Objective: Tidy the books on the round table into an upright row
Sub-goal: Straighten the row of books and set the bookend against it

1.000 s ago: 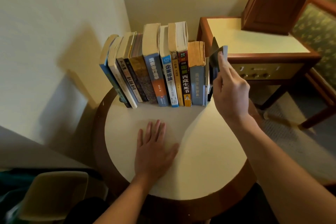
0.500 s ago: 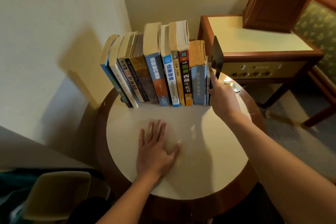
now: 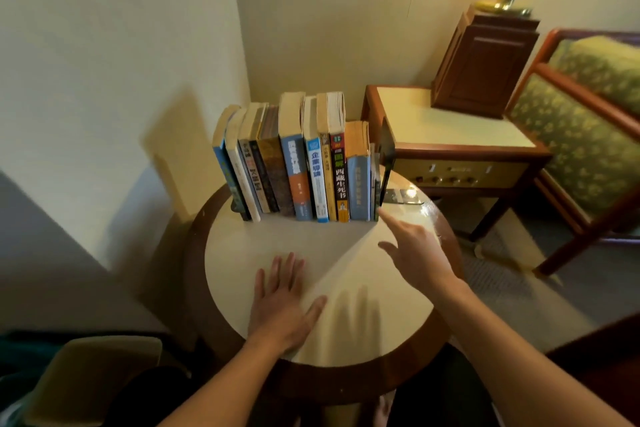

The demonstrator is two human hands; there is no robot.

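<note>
Several books (image 3: pixel 298 166) stand upright in a row at the back of the round table (image 3: pixel 363 288), spines facing me; the leftmost ones lean slightly. A black metal bookend (image 3: pixel 386 156) stands against the right end of the row, its base plate lying on the table. My right hand (image 3: pixel 414 253) hovers just in front of the bookend with fingers spread, holding nothing, index finger pointing toward the row's right end. My left hand (image 3: pixel 284 302) rests flat, palm down, on the tabletop near the front.
A wall corner is close behind the books. A wooden side table (image 3: pixel 450 121) with a dark wooden lamp base (image 3: pixel 485 59) stands to the right. An upholstered armchair (image 3: pixel 588 114) is further right. A yellow chair seat (image 3: pixel 90 378) is at the lower left.
My right hand let go of the bookend at the row's right end and drew back toward me, opening. The left hand stayed flat on the table.
</note>
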